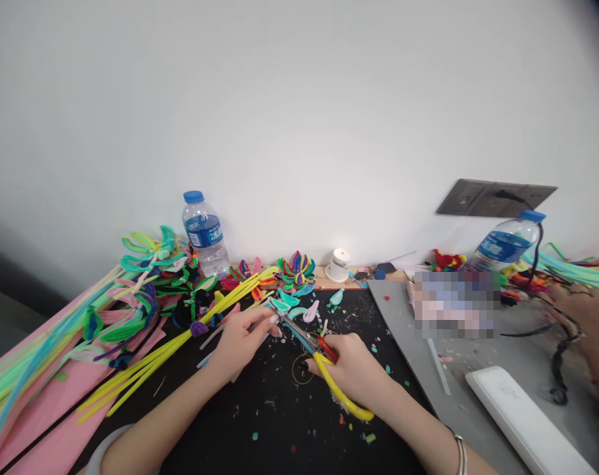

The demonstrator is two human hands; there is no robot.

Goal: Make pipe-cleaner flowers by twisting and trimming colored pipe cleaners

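My right hand (pixel 356 369) is closed around the handles of scissors (pixel 336 389) with yellow and red grips. Their blades reach left to the fingertips of my left hand (pixel 245 340). That hand is pinched on what looks like a pale pipe cleaner, mostly hidden by the fingers. Just beyond the blades lie teal pipe-cleaner loops (pixel 284 300) and a lilac loop (pixel 310 311). Yellow pipe cleaners (pixel 220 307) run in a bundle past the left wrist. A thin ring (pixel 302 369) lies under the scissors.
Colourful pipe-cleaner flowers (pixel 297 269) and a water bottle (pixel 203 234) line the wall, beside a white cup (pixel 338 265). Scraps litter the black mat (pixel 220 429). On the right are a white case (pixel 522 415), a cable, a second bottle (pixel 507 241) and another person's hand (pixel 586 316).
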